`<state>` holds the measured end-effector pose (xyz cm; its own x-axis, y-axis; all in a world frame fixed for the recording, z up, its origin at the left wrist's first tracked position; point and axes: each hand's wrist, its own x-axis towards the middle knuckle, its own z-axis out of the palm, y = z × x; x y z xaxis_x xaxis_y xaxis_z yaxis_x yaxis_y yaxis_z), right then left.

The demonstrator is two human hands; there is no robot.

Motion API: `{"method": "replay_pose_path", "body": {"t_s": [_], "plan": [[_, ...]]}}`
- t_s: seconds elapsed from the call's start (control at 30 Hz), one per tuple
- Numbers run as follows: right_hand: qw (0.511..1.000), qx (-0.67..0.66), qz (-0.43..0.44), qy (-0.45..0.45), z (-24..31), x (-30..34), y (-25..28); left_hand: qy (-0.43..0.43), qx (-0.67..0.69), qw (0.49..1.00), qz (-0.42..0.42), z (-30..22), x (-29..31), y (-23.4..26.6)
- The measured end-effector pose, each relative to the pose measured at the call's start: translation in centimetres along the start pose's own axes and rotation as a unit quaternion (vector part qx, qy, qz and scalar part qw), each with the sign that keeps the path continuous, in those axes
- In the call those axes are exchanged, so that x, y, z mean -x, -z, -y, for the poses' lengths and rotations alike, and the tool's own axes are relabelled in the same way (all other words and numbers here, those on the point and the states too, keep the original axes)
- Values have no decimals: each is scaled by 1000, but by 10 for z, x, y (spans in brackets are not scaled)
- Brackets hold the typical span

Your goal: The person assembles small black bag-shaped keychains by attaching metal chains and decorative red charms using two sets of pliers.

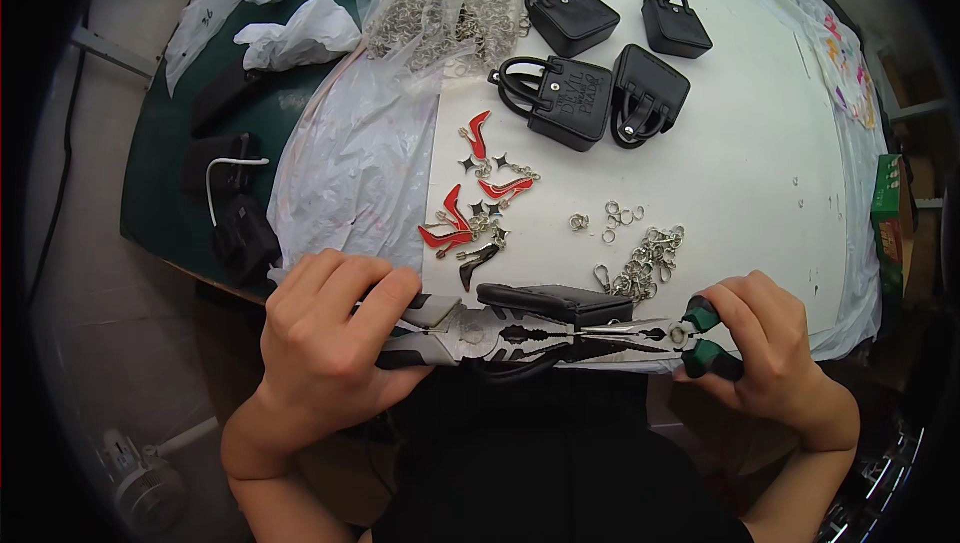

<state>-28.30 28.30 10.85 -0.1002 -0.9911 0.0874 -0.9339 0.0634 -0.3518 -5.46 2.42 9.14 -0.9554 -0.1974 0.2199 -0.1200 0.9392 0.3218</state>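
Note:
My left hand (335, 328) is closed round the grey handles of a pair of combination pliers (478, 334). My right hand (755, 338) grips needle-nose pliers (650, 334) by their green and black handles. The two pairs of jaws point at each other and meet in front of me, above a small black handbag (560, 301) at the near table edge. Whatever the tips pinch is too small to make out. Just beyond lie a heap of silver chain with clasps (648, 263) and several loose metal rings (612, 218).
High-heel shoe charms, red (480, 135) and black (478, 268), lie left of centre. Several black mini handbags (570, 103) stand at the back. A clear plastic bag of chains (440, 18) sits at the back left, near a dark green surface (290, 93).

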Motion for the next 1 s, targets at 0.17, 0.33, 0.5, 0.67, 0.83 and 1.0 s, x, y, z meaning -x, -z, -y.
{"method": "replay_pose_path", "body": {"t_s": [0.17,0.33,0.5,0.67,0.83,1.0], "plan": [[1000,-4,20,-12,-3,1,3,32,53,998,4,3,6,-11],[999,-6,41,-32,-9,15,12,57,26,998,-9,31,41,-33],[998,-1,53,-18,-11,9,0,-34,-33,999,-9,71,54,-48],[999,-44,18,-5,-12,1,-22,-53,72,996,5,64,37,-46],[993,-117,-10,-26,-17,4,-35,-89,371,924,-8,3,-2,-71],[966,-106,-109,-210,-73,54,-44,-127,345,927,-72,1,-20,-83]]}}
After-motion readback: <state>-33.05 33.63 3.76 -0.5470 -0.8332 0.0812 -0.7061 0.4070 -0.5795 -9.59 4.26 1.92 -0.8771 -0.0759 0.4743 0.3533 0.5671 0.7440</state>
